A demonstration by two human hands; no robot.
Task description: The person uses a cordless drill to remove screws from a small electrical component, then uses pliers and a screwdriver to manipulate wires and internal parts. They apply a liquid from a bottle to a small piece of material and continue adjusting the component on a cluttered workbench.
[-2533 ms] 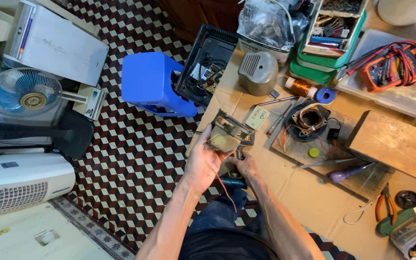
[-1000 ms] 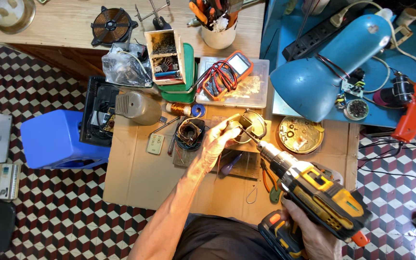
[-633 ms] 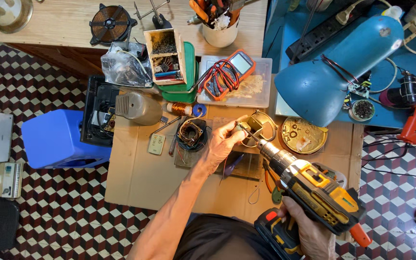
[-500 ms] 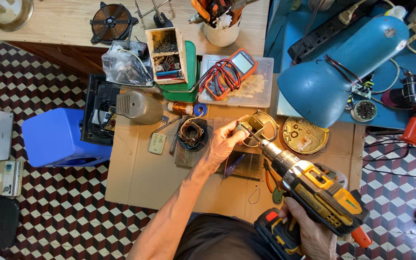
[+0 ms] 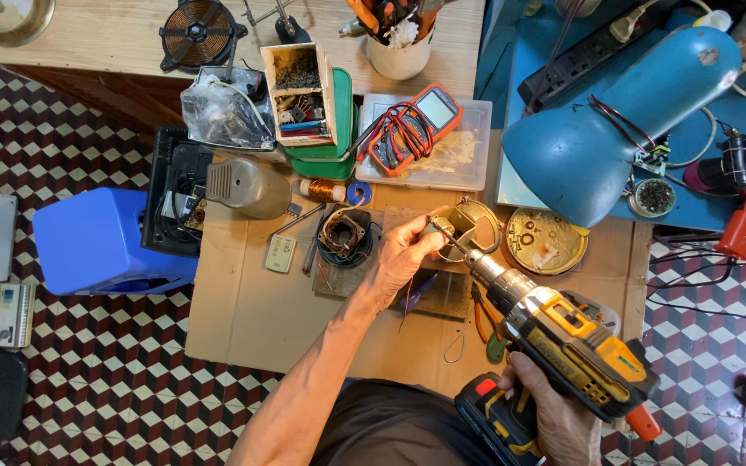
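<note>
Gripping drill (image 5: 563, 345), right hand (image 5: 554, 414) curled.

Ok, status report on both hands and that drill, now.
Left hand steadies small metal motor frame on cardboard. Right hand grips yellow cordless drill, bit at the frame. Blue lamp shade hangs close above; pliers beside.

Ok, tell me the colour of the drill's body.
Yellow and black, on the cordless drill in the right hand; head view.
</note>
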